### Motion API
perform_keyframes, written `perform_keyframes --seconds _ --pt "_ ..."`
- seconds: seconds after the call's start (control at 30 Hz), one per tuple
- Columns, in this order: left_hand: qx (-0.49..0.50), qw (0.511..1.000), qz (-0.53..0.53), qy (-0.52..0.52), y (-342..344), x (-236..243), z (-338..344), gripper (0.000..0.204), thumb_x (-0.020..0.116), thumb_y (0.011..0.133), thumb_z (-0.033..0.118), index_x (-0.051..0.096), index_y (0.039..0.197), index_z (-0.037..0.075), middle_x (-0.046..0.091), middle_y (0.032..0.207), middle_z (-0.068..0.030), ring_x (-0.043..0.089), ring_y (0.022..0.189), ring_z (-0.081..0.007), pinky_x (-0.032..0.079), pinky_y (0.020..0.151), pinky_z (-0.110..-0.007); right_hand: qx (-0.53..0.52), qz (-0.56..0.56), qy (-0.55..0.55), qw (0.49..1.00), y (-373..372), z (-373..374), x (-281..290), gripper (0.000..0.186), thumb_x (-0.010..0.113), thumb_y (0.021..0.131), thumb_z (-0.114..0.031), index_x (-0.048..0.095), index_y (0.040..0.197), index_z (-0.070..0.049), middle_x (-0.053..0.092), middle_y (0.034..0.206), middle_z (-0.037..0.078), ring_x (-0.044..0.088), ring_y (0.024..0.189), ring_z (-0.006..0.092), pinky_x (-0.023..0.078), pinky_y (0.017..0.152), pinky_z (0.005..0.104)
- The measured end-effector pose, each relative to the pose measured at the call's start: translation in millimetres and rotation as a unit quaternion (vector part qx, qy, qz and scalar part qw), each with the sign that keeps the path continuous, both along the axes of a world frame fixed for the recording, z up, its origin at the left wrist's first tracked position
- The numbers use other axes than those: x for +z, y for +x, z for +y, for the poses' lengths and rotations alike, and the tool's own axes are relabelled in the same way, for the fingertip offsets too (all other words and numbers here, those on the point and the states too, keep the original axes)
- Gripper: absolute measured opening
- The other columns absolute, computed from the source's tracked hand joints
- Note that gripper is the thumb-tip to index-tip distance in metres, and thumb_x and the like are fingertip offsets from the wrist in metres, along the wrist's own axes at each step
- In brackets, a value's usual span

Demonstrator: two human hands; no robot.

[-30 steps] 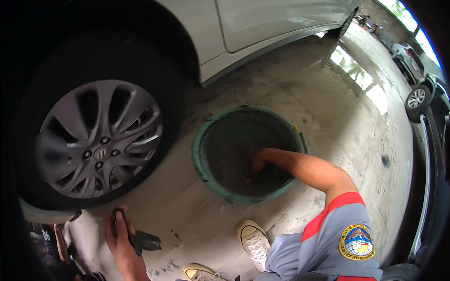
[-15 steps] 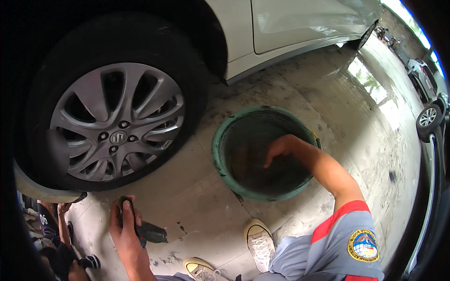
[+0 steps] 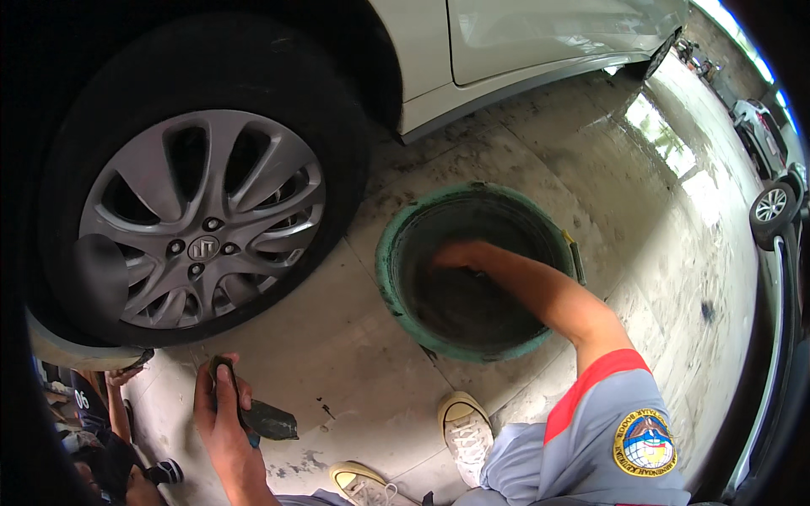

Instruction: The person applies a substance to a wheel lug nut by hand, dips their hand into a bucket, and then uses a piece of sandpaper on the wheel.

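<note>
My left hand (image 3: 224, 413) grips a dark, bent, flat sheet (image 3: 268, 422), its free end jutting right above the floor. What the sheet is made of I cannot make out. A round green tub (image 3: 386, 263) stands on the floor to the right of the car wheel. Over its rim my right arm reaches, and my right hand (image 3: 462, 255) is down inside it, at the murky, dark contents. Its fingers are blurred and partly hidden, so their pose does not show.
A pale car (image 3: 540, 42) with a silver alloy wheel (image 3: 202, 244) takes up the upper left. Two people's arms and clothes show at the lower left, with a hand (image 3: 125, 375) near the car's bumper. Another vehicle's wheel (image 3: 771, 207) stands far right. My shoes (image 3: 467, 434) are below the tub.
My right hand has moved left and deeper into the tub. The left hand still grips the dark sheet, almost in the same place. The view has shifted slightly.
</note>
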State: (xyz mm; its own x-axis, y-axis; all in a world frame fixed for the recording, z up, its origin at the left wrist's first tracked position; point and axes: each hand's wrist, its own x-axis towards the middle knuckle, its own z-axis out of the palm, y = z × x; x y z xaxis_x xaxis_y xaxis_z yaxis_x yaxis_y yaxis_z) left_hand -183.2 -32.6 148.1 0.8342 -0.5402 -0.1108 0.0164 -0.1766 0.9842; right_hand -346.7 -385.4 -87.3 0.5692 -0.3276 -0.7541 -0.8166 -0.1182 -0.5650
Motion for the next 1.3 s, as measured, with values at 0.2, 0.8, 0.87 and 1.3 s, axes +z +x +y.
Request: perform_keyframes --seconds 0.2,0.8,0.87,1.3 --pt "0.024 1.000 -0.010 0.003 5.2 3.1 3.8 0.022 0.051 0.097 0.021 0.058 0.105 0.001 0.052 0.087 0.0012 0.037 0.066 -0.0054 0.029 0.061 -0.019 0.190 0.075 0.029 0.978 13.7 70.0 18.8 0.072 0.064 0.080 -0.038 0.039 0.140 -0.006 0.042 0.140 0.015 0.045 0.123 0.0311 0.036 0.103 0.0420" --pt "0.138 0.985 0.101 0.014 9.7 3.1 6.4 0.022 0.062 0.092 0.031 0.058 0.093 0.010 0.053 0.065 0.0032 0.039 0.045 -0.0038 0.029 0.043 -0.019 0.275 0.146 -0.385 0.869 -15.7 46.8 11.0 0.069 0.069 0.073 -0.039 0.048 0.133 -0.011 0.045 0.138 0.017 0.048 0.121 0.0364 0.040 0.101 0.0428" --pt "0.147 0.985 0.092 0.025 9.6 8.7 13.0 0.023 0.062 0.091 0.032 0.059 0.090 0.010 0.053 0.067 0.0053 0.038 0.047 -0.0031 0.028 0.043 -0.019 0.393 0.151 -0.381 0.823 -6.2 66.7 12.4 0.069 0.068 0.074 -0.038 0.048 0.134 -0.011 0.043 0.139 0.018 0.051 0.118 0.0373 0.040 0.101 0.0416" --pt "0.060 0.987 -0.062 0.134 5.7 1.4 30.6 0.022 0.074 0.080 0.015 0.059 0.078 -0.001 0.053 0.066 0.0029 0.043 0.062 -0.0056 0.036 0.056 -0.022 0.176 0.095 -0.279 0.939 7.3 20.3 -9.6 0.075 0.054 0.083 -0.060 0.048 0.133 -0.005 0.044 0.138 0.021 0.038 0.130 0.0346 0.032 0.107 0.0445"
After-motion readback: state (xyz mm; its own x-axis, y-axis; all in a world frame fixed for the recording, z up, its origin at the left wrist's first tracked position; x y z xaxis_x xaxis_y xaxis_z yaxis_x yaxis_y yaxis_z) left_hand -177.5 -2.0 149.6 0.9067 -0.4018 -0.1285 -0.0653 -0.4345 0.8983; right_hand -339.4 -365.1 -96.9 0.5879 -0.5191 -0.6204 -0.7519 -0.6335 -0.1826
